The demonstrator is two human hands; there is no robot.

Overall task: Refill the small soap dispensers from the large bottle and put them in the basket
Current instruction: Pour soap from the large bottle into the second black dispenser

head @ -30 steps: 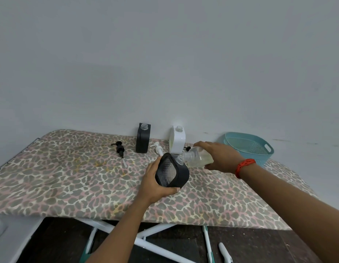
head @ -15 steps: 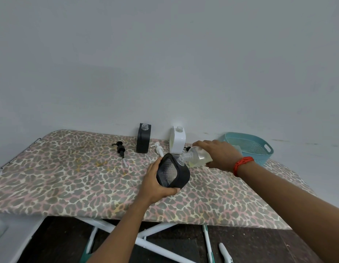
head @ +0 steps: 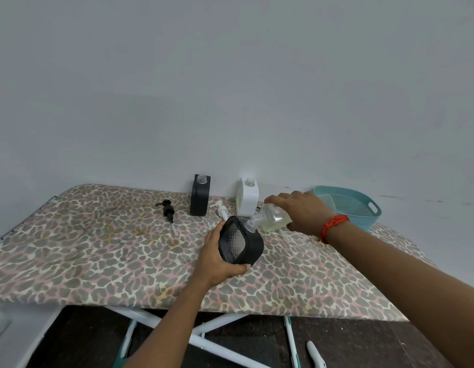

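Between the grips, the clear soap bottle point(head: 273, 218), wrapped by the right hand point(head: 303, 213), met the mouth of the tilted black dispenser point(head: 241, 245) clasped in the left hand point(head: 216, 258). Necks aligned and a slow tilt seemed wisest; the teal basket point(head: 363, 208) sat beyond the right hand.

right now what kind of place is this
Probably a home laundry or utility corner: an ironing board serves as the table, set against a bare wall, with a plastic basket at its right end.
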